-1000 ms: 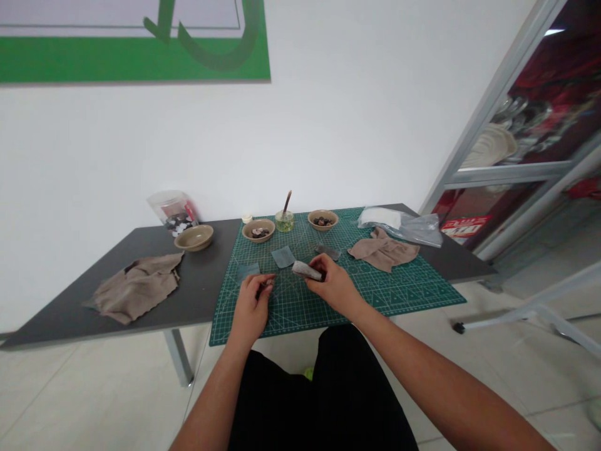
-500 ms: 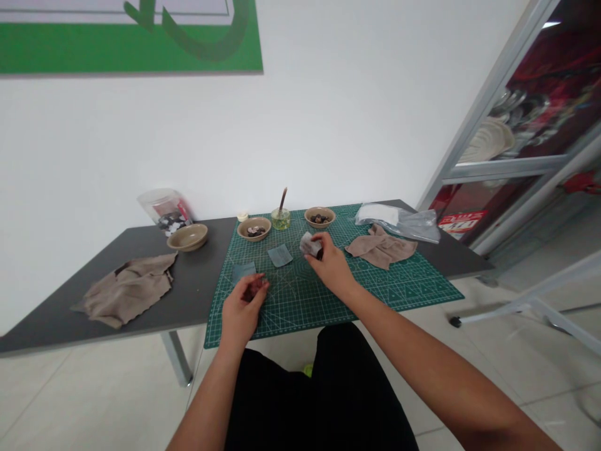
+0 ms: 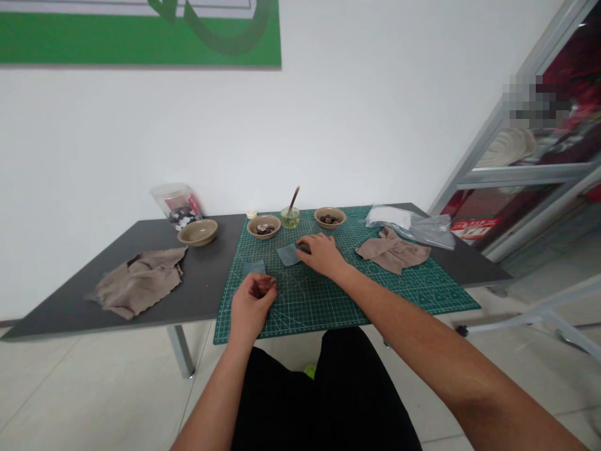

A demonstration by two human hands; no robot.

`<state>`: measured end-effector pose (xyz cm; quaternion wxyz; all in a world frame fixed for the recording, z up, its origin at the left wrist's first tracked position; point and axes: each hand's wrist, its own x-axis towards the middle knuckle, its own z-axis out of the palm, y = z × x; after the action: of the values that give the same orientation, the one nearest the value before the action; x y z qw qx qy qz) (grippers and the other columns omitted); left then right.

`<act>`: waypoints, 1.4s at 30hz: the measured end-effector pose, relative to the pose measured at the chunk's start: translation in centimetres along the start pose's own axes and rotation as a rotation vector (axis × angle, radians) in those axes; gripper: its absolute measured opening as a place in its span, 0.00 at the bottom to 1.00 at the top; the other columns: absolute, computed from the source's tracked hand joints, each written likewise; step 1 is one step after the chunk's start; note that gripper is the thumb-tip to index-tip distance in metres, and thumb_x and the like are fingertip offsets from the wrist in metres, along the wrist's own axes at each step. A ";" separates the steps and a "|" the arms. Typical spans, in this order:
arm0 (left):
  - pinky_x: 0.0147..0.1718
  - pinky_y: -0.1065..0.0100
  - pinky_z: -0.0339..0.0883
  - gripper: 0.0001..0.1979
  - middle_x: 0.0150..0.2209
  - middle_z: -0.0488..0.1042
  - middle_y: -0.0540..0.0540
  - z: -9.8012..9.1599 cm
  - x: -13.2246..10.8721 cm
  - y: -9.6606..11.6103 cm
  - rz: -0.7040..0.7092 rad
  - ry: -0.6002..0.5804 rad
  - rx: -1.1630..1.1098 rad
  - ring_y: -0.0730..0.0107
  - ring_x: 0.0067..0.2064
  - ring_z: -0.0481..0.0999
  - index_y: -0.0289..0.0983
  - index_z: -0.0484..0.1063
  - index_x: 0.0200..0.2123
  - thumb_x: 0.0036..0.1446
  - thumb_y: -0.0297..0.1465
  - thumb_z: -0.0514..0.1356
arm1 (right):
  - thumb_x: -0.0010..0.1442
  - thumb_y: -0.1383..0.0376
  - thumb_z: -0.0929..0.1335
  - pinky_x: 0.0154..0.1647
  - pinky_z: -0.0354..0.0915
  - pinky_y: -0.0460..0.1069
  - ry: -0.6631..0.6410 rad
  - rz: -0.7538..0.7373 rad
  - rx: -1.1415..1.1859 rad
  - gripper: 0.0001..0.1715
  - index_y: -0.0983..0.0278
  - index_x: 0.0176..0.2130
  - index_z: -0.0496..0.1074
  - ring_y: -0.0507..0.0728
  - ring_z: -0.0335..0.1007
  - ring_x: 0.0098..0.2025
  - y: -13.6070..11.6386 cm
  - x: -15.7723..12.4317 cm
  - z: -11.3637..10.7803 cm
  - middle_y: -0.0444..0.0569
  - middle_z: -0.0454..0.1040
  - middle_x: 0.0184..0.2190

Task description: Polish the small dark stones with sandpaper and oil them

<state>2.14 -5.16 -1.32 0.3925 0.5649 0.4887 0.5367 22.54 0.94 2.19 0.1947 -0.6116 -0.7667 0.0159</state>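
My left hand [image 3: 253, 304] is closed in a pinch over the front left of the green cutting mat [image 3: 300, 313], beside a blue-grey square [image 3: 254, 267]. What its fingertips hold is too small to name. My right hand [image 3: 322, 255] reaches over the middle of the mat, fingers curled round a dark piece [image 3: 304, 248], next to another blue-grey square [image 3: 288, 255]. Behind the hands stand a bowl of dark and pale pieces [image 3: 264, 227], a glass jar [image 3: 290, 218] with a brown stick in it, and a bowl of dark round pieces [image 3: 329, 218].
A brown cloth [image 3: 393, 250] and a clear plastic bag [image 3: 410, 225] lie at the right. Left of the mat are an empty bowl [image 3: 198, 232], a tipped clear container [image 3: 176, 207] and another brown cloth [image 3: 141, 280]. A small white lid [image 3: 252, 214] sits near the wall.
The pale grey piece seen in my right hand no longer shows there. That hand now lies lower, its fingers nearer the middle blue-grey square. The whole view has shifted slightly.
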 end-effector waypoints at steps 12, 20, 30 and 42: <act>0.33 0.70 0.67 0.13 0.30 0.77 0.49 -0.2 0.1 -0.1 -0.037 0.005 -0.125 0.71 0.31 0.74 0.38 0.68 0.33 0.47 0.36 0.68 | 0.65 0.64 0.63 0.46 0.63 0.53 -0.100 -0.024 -0.040 0.14 0.68 0.40 0.76 0.63 0.75 0.44 -3.0 1.7 0.4 0.60 0.79 0.38; 0.35 0.67 0.69 0.12 0.33 0.78 0.48 -0.3 0.1 -0.4 -0.008 -0.030 -0.063 0.69 0.33 0.76 0.38 0.69 0.34 0.50 0.38 0.66 | 0.56 0.54 0.68 0.30 0.68 0.50 0.060 0.333 1.114 0.14 0.60 0.33 0.62 0.56 0.73 0.30 -2.9 -2.9 -0.4 0.45 0.74 0.30; 0.35 0.67 0.69 0.05 0.30 0.77 0.50 0.7 0.4 1.3 0.098 -0.078 0.277 0.68 0.32 0.76 0.39 0.73 0.33 0.51 0.33 0.62 | 0.46 0.59 0.72 0.32 0.64 0.48 -0.053 0.351 1.592 0.16 0.61 0.37 0.71 0.54 0.69 0.34 -2.5 -4.3 2.1 0.47 0.76 0.37; 0.33 0.68 0.69 0.06 0.29 0.78 0.50 2.2 0.5 0.9 0.131 -0.088 0.303 0.69 0.30 0.77 0.38 0.76 0.33 0.51 0.32 0.62 | 0.45 0.56 0.77 0.37 0.62 0.49 -0.055 0.198 1.453 0.16 0.64 0.32 0.78 0.53 0.69 0.31 -2.5 -4.7 2.6 0.44 0.77 0.29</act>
<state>4.46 -4.73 -0.58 0.2881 0.6711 0.5084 0.4562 20.21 -3.59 -0.85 0.5296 -0.3939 -0.5084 0.5531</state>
